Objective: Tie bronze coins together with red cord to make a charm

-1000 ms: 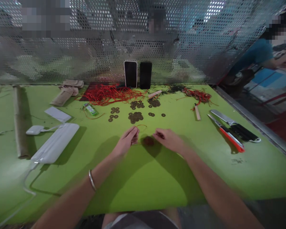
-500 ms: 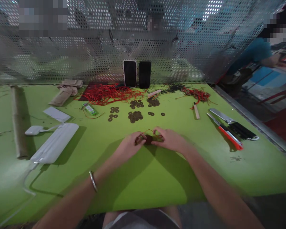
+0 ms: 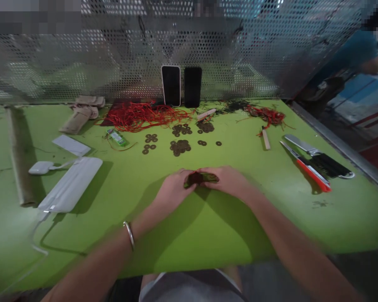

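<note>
My left hand (image 3: 175, 185) and my right hand (image 3: 231, 181) meet low over the middle of the green table, fingers curled and thumbs close together. A thin red cord (image 3: 199, 170) shows at the fingertips, pinched between both hands. Behind it is a dark reddish-brown patch; I cannot tell whether it is an object or shadow. Just beyond the hands lie brown coins with holes: a heap (image 3: 180, 147), another pile (image 3: 205, 127), a small group (image 3: 150, 142) and a single coin (image 3: 218, 143).
Red cords (image 3: 138, 116) lie tangled at the back, before two propped phones (image 3: 171, 86). On the left are a white power bank (image 3: 71, 186) and a bamboo-like strip (image 3: 20, 163). A red-handled cutter (image 3: 311, 170) and a black-handled knife (image 3: 330, 163) lie right. A person (image 3: 349, 54) sits beyond.
My hands have come closer together, and the fingers of the right hand have lowered and closed toward the left. The cord loop between them has shrunk. The view has shifted slightly.
</note>
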Available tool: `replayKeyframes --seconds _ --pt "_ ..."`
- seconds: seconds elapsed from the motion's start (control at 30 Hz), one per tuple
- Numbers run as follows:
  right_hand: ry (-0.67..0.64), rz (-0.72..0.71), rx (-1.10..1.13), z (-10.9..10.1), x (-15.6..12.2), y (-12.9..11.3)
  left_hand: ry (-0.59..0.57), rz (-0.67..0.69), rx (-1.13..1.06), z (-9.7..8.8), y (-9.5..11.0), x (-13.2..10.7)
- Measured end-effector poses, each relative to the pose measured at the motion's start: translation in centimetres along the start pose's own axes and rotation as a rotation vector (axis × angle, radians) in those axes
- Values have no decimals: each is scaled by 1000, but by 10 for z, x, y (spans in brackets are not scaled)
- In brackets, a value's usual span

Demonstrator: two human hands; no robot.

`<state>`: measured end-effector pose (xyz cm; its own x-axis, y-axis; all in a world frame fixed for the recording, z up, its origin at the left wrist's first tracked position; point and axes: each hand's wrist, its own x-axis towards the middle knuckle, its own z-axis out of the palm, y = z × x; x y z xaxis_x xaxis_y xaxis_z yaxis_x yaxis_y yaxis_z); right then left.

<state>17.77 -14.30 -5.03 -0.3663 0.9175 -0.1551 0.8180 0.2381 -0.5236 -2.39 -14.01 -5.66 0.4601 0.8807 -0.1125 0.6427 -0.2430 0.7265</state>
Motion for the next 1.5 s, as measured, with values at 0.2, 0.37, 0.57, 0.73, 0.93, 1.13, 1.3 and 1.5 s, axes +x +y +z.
replayKeyframes --seconds 0.2,0.37,0.57,0.73,0.93,1.13,1.3,1.5 --pt "16 -17 1 0 -1 -1 7 2 3 0 1 0" --pt "-20 9 3 -2 -1 -3 13 6 14 -2 0 -2" --pt "-17 38 4 -5 -3 -3 12 15 68 -5 -3 0" --pt "-20 -1 25 -6 -4 -2 -11 68 134 -4 -2 0" --pt "-19 -27 37 -5 -3 0 -3 77 205 -3 1 -1" --pt "2 -65 6 -4 -3 3 -7 71 257 -2 4 -1" --pt "-20 -22 -16 -4 -2 4 19 87 196 -4 3 0" --pt "-57 79 25 -7 0 4 22 -55 146 -7 1 3"
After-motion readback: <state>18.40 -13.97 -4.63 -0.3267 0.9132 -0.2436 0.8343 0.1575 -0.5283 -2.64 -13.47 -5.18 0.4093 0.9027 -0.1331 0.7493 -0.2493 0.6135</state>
